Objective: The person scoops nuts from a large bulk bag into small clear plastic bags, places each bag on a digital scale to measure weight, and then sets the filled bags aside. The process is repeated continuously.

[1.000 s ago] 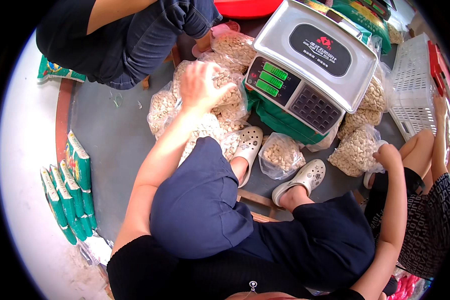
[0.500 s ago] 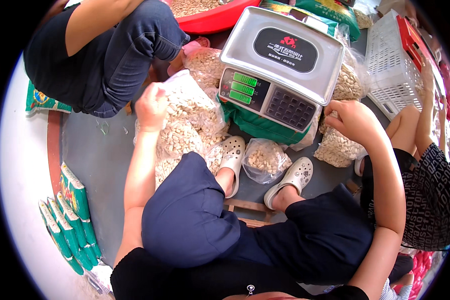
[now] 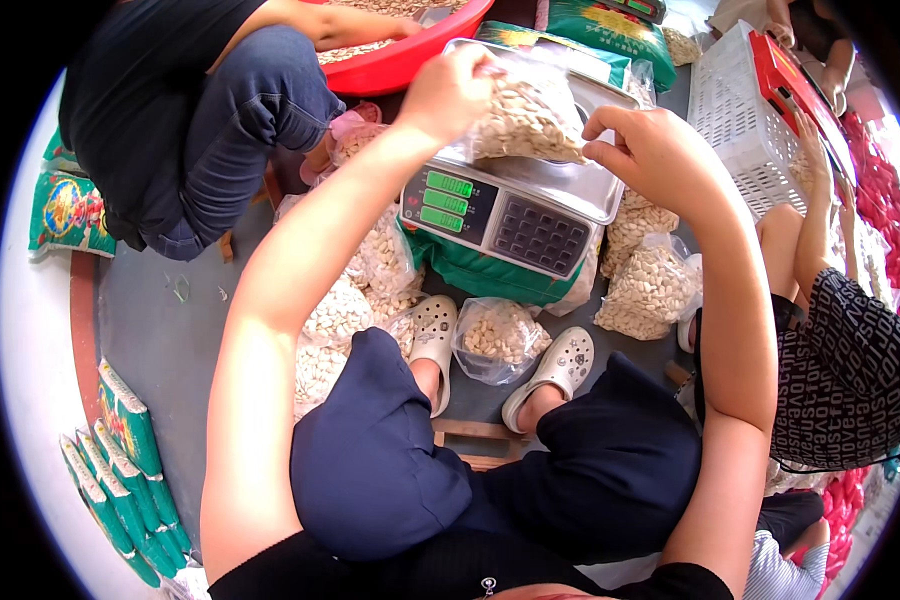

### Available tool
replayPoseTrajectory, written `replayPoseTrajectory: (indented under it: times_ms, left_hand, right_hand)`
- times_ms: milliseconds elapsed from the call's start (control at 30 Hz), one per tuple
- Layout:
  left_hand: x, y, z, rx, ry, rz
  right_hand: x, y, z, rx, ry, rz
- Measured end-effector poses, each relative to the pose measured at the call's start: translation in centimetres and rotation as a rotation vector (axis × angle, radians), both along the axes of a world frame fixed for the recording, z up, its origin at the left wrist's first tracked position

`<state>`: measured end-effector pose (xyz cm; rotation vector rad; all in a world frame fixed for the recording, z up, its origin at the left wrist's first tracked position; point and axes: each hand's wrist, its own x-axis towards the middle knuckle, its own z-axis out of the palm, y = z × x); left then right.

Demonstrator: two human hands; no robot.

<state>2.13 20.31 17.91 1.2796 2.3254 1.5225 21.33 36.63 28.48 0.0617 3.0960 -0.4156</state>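
The left hand (image 3: 453, 98) grips the clear bag of pale seeds (image 3: 530, 118) at one side; the right hand (image 3: 642, 150) has curled fingers at its opposite corner, whether pinching I cannot tell. The bag has come over the scale (image 3: 542, 235), apparently shifting the work there. Half a second ago it was left, by the floor bags (image 3: 335, 318), the right hand apart from it.

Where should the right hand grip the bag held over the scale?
Probably its lower right end, cupped from the right: the left hand has the upper left, the soft bag's filled part sags low under looser plastic, and the right hand is beside that end.
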Motion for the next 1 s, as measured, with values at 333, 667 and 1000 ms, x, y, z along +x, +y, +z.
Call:
replayPoseTrajectory:
  times_ms: [333,667,1000]
  left_hand:
    - [-1.7,-4.5,2.0,0.083,-0.323,0.016]
    - [-0.1,-2.4,0.5,-0.380,-0.085,-0.209]
    - [-0.7,-1.1,-0.4,-0.177,-0.536,-0.180]
  right_hand:
    - [-1.2,1.3,-2.4,0.089,0.288,0.075]
    - [-6.1,-0.5,-7.0,0.101,0.316,-0.011]
    - [-8.7,2.9,-8.8,0.007,0.607,-0.029]
